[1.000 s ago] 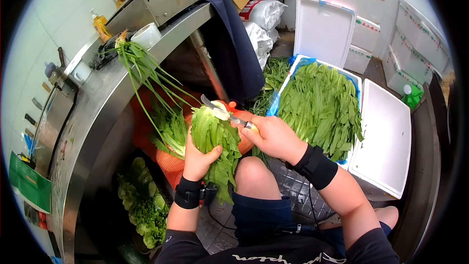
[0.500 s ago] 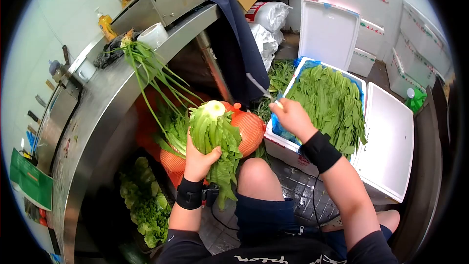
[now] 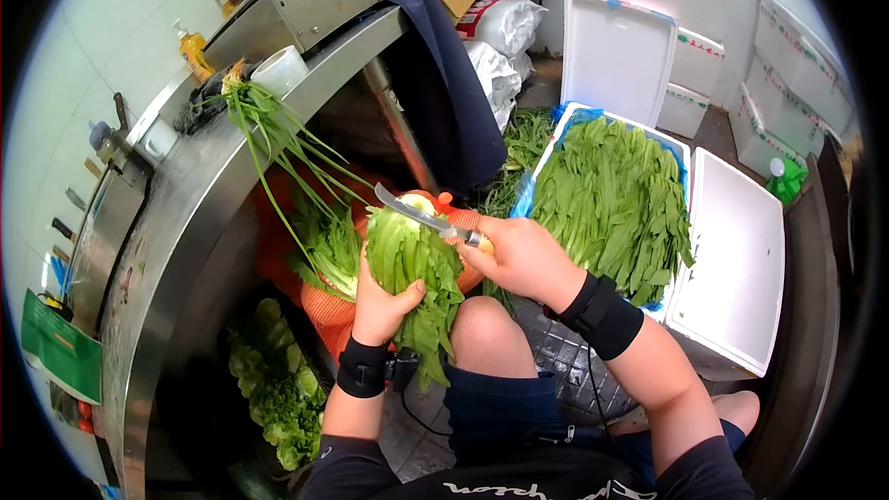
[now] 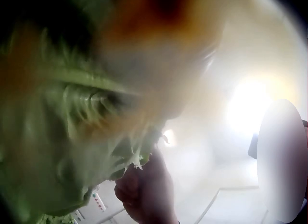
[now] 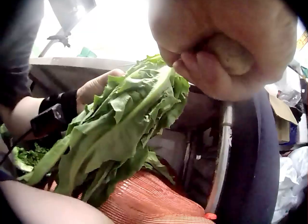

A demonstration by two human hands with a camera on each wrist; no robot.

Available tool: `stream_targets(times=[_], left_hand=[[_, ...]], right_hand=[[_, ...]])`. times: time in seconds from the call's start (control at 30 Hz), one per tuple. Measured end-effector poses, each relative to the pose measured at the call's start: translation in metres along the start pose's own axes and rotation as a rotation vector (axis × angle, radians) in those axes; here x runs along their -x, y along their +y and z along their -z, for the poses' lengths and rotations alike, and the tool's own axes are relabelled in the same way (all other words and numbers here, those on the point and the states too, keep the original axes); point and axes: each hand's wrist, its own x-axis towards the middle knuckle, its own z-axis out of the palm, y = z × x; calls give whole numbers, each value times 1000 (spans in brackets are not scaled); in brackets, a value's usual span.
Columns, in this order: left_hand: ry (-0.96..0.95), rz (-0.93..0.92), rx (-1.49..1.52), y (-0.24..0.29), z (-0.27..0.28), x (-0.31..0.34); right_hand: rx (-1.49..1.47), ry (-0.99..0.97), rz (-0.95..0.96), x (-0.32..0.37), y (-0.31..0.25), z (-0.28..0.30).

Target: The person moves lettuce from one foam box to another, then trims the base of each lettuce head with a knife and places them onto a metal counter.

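My left hand (image 3: 378, 307) grips a head of leafy lettuce (image 3: 417, 268) round its side, thumb across the leaves, with the pale stem end upward. In my right hand (image 3: 520, 255) is a knife with a curved blade (image 3: 417, 213), which lies across the lettuce's stem end in the head view. From the right wrist, the butt of the knife handle (image 5: 233, 55) shows inside the curled fingers, and the lettuce (image 5: 120, 123) hangs with leaf tips down. The left wrist view is mostly blurred leaves. Beneath the lettuce sits an orange mesh sack (image 3: 324, 315).
To the right stands a foam box (image 3: 530, 190) packed with long green leaves, beside a white foam lid (image 3: 727, 259). A steel counter (image 3: 199, 185) curves along the left, spring onions (image 3: 278, 134) hanging over its edge. Below it is a crate of greens (image 3: 278, 389).
The right hand swung the knife away from the lettuce to the right, then brought it back over the stem end. My left hand keeps its hold on the lettuce.
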Motion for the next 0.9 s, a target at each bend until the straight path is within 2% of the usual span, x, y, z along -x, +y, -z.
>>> stream_targets(times=[0.67,0.73,0.8,0.87,0.9], left_hand=[[101,-4,-58,-10,-2,15],[111,2,-63,-12,0,21],[20,-68,-215,-12,9,21],[62,-63,-107,-9,9,17],[78,-33,-71,-7,10,15]], right_hand=[[49,-90,-42,-19,-2,-11],[128,-26,-115,-28,29,-27],[164,-134,-320,-38,87,-32],[139,-30,-388,-31,98,-29],[163,-38,-423,-29,98,-27]])
